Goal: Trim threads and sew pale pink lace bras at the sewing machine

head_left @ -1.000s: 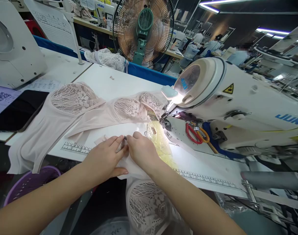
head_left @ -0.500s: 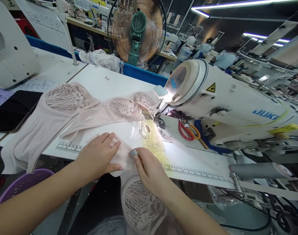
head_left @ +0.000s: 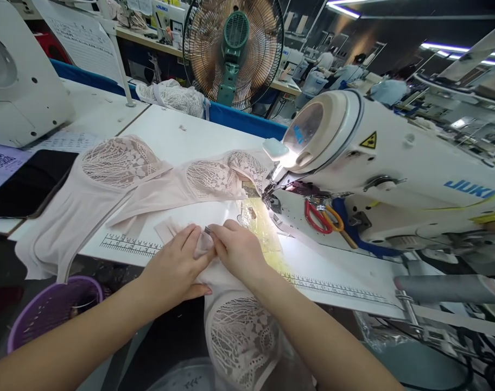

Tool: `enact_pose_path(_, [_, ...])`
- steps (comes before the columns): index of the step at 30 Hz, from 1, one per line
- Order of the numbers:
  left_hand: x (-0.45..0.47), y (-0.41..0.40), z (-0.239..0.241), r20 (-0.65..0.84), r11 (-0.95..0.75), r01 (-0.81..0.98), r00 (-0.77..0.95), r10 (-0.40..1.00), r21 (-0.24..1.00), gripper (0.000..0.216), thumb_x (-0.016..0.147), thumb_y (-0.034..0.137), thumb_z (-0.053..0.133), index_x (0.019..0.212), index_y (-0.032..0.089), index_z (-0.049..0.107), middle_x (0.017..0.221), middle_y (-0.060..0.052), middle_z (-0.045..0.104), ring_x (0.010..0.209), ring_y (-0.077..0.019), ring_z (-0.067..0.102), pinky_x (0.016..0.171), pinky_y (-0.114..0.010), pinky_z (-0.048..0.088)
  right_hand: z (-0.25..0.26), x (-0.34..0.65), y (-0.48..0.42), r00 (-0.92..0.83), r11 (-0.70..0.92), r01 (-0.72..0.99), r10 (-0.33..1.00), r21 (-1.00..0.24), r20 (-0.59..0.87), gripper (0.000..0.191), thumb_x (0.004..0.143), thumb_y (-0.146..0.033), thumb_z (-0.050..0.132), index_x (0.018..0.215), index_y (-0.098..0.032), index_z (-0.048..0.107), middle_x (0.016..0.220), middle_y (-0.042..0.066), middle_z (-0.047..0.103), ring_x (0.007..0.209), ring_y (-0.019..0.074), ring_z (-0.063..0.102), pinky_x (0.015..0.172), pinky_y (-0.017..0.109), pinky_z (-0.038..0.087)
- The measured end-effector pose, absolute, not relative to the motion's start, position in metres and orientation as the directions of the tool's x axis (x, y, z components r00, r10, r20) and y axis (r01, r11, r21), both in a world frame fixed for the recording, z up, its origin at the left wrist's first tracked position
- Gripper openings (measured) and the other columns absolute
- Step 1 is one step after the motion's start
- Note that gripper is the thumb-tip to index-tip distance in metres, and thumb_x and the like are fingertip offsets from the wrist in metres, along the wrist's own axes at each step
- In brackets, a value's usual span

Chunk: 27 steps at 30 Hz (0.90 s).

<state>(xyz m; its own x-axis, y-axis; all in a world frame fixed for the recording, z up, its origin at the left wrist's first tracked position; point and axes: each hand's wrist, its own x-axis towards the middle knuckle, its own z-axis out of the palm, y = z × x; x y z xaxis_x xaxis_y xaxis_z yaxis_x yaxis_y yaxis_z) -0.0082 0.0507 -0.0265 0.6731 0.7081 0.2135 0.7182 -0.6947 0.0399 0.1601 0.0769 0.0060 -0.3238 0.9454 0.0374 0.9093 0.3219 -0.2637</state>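
Observation:
Both hands meet over the front edge of the sewing table, on a pale pink bra [head_left: 243, 336] whose lace cup hangs down over the edge. My left hand [head_left: 176, 266] pinches its plain fabric between thumb and fingers. Close against it, my right hand [head_left: 239, 252] is closed on the same fabric; a small grey piece [head_left: 208, 230] shows at its fingertips, its kind unclear. Beyond them, another lace-cup bra [head_left: 209, 179] lies flat, reaching to the needle area of the sewing machine [head_left: 332, 130]. A further pale pink bra [head_left: 117, 163] lies to the left, draped over the edge.
Red-handled scissors [head_left: 317, 217] and an orange-handled tool lie beside the machine bed. A black phone [head_left: 31, 182] rests at left. Ruler markings [head_left: 129, 244] run along the table edge. Below is a purple basket [head_left: 54, 309]; behind stands a fan [head_left: 233, 49]. People work in the background.
My right hand has moved left and up until it meets my left hand. The fabric between them is now bunched. The view has shifted slightly.

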Motion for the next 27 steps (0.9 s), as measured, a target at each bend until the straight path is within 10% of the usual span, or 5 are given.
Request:
enact_pose_path(16, [-0.003, 0.054, -0.01, 0.066, -0.697, 0.716, 0.695, 0.716, 0.012, 0.087, 0.058, 0.051, 0.08, 0.134, 0.03, 0.045, 0.14, -0.022, 0.043, 0.128, -0.0464, 0.037, 0.091, -0.055, 0.048, 0.02, 0.184, 0.058, -0.45, 0.446, 0.892, 0.891, -0.075, -0.05, 0.021, 0.084, -0.01, 0.046, 0.086, -0.015, 0.066, 0.068, 0.003, 0.049, 0.054, 0.0137, 0.037, 0.049, 0.026, 0.019])
enact_pose_path(27, [-0.001, 0.052, -0.004, 0.023, -0.697, 0.717, 0.697, 0.717, 0.013, 0.088, 0.057, 0.046, 0.082, 0.135, 0.029, 0.044, 0.138, -0.025, 0.043, 0.129, -0.0468, 0.035, 0.096, -0.055, 0.044, 0.009, 0.178, 0.059, -0.417, 0.423, 0.891, 0.906, -0.166, 0.07, 0.028, 0.088, -0.014, 0.042, 0.1, -0.015, 0.068, 0.069, 0.004, 0.05, 0.059, 0.0149, 0.04, 0.049, 0.025, 0.023])
